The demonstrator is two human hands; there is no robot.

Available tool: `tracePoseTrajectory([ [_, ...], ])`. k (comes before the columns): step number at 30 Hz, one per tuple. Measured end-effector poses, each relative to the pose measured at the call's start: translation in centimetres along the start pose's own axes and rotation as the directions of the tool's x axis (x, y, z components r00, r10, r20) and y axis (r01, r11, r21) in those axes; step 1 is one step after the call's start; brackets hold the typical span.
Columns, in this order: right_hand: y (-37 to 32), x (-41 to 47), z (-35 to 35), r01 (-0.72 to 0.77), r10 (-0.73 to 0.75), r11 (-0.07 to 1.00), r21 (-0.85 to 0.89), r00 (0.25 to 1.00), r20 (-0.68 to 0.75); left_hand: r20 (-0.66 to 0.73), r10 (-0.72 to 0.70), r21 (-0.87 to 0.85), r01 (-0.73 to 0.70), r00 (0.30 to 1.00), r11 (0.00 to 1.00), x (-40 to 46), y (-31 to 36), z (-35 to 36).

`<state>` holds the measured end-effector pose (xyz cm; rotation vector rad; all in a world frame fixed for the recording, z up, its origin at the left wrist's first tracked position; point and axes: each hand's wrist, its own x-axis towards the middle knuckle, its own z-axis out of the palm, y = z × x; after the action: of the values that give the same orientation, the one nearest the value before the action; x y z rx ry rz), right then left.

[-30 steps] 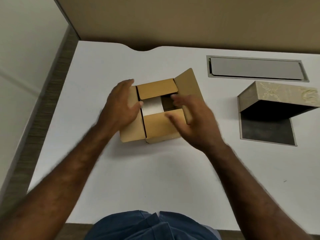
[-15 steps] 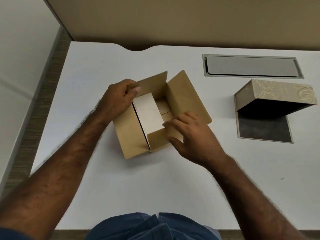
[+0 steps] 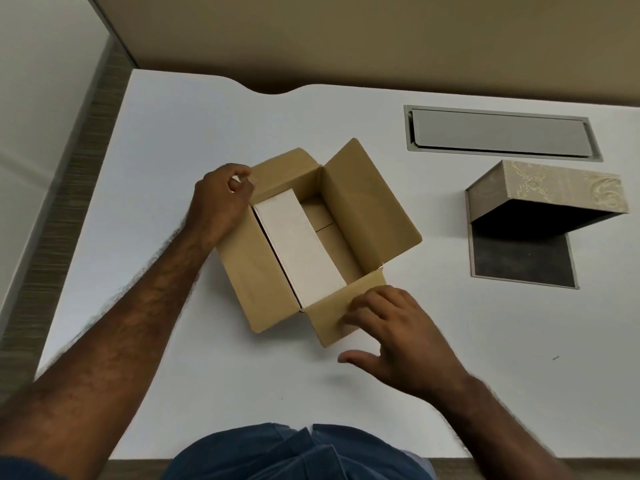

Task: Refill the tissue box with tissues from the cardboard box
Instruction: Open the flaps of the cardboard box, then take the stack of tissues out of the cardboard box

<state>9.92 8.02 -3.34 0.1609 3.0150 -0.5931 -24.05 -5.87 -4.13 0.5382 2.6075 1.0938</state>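
**Two boxes, one white pack, four flaps open**

Two boxes stand on the white table point(image 3: 173, 150): one cardboard box point(image 3: 363, 216) in the middle and one tissue box point(image 3: 547, 188) well apart at the right, propped open over its dark base. Inside the cardboard box lies one white tissue pack point(image 3: 299, 247), against the left wall. Its long axis runs from far-left to near-right, the same as the carton. The left hand point(image 3: 218, 202) has its fingers curled together at the far-left corner, touching the left flap. The right hand point(image 3: 391, 337) is spread, fingers apart, pressing the near flap down flat. One second ago the two short flaps covered most of the pack; now all four flaps are folded out.
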Motion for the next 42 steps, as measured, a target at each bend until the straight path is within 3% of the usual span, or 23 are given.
tracePoseTrajectory([
  [3,-1.2,1.5,-2.6,-0.135,0.176,0.951,0.277,0.976,-0.130,-0.082,0.110,0.048,-0.106,0.991,0.993,-1.2,-0.3,-0.5],
  [5,-2.1,3.4,-4.4,-0.228,0.344,0.827,0.514,0.928,-0.141,-0.156,0.195,0.102,-0.180,0.968,0.978,-2.4,-0.7,-0.7],
  [8,-2.4,7.6,-5.8,-0.392,0.463,0.594,0.703,0.881,0.100,-0.200,0.259,0.144,-0.233,0.945,0.962,-4.3,-0.9,-0.6],
  [11,-1.8,11.9,-4.6,-0.509,0.439,0.588,0.628,0.854,0.280,-0.215,0.317,0.177,-0.282,0.924,0.943,-6.4,-0.9,-0.2],
  [18,0.0,17.6,-0.6,-0.681,0.442,0.578,0.450,0.725,0.529,-0.146,0.352,0.228,-0.314,0.925,0.921,-9.3,-1.7,1.0],
  [24,0.8,18.9,0.7,-0.739,0.486,0.531,0.414,0.666,0.566,-0.160,0.346,0.187,-0.316,0.924,0.930,-9.6,-1.9,1.0],
  [30,0.9,19.4,0.8,-0.815,0.498,0.322,0.482,0.578,0.646,-0.175,0.351,0.175,-0.321,0.920,0.931,-9.5,-2.0,1.3],
  [42,1.6,20.6,0.6,-0.870,0.464,0.251,0.425,0.493,0.736,-0.172,0.345,0.183,-0.314,0.923,0.931,-9.3,-2.1,1.3],
])
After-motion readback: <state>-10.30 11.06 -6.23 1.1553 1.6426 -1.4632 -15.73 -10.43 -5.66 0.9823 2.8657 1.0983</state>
